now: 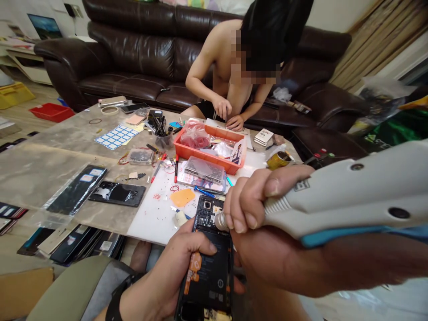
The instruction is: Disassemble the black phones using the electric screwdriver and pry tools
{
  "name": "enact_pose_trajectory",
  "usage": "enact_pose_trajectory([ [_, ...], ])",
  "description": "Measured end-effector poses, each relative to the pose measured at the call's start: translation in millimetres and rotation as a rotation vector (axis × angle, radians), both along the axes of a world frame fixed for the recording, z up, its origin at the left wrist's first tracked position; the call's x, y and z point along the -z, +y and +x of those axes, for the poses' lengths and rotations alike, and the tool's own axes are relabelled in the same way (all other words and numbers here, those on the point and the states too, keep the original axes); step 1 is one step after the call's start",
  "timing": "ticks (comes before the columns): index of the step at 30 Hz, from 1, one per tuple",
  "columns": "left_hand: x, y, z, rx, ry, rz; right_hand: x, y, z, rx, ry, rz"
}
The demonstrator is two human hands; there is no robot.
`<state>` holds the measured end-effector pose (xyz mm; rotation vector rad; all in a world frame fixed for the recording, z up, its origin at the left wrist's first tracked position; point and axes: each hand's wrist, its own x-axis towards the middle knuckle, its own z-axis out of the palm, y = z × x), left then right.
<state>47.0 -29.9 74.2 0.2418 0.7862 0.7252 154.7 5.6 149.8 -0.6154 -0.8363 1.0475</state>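
Note:
My left hand (175, 256) grips an opened smartphone (212, 272), thumb lying across its black battery. The phone's back cover is off, so the camera and inner parts show at its far end. My right hand (256, 205) is closed around the front of a grey and blue electric screwdriver (337, 191). Its metal nose points left and meets the phone's upper part near the camera; the bit itself is hidden. Just beyond the phone lie a blue hand screwdriver (204, 192) and an orange piece (182, 197) on a white mat (147, 223).
An orange tray (209, 158) with plastic bags stands mid-table, a clear screw box (204, 170) before it. At left are a bagged phone part (76, 189) and another opened phone (117, 193). Across the table a person (217, 67) works with both hands low. Stacked phones (73, 243) sit below the edge.

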Motion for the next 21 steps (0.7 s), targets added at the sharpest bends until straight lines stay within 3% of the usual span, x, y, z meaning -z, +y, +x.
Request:
enact_pose_trajectory([
  [7, 3.0, -2.4, 0.1, 0.019, 0.001, -0.021, 9.4, -0.3, -0.9, -0.051, -0.048, 0.037],
  [14, -0.5, -2.9, 3.3, 0.019, -0.014, -0.020, 1.7, 0.2, -2.8, -0.046, -0.040, -0.031],
  [21, 1.4, -2.0, 4.7, -0.022, -0.009, 0.006, 15.7, -0.8, -5.8, -0.072, -0.055, 0.083],
])
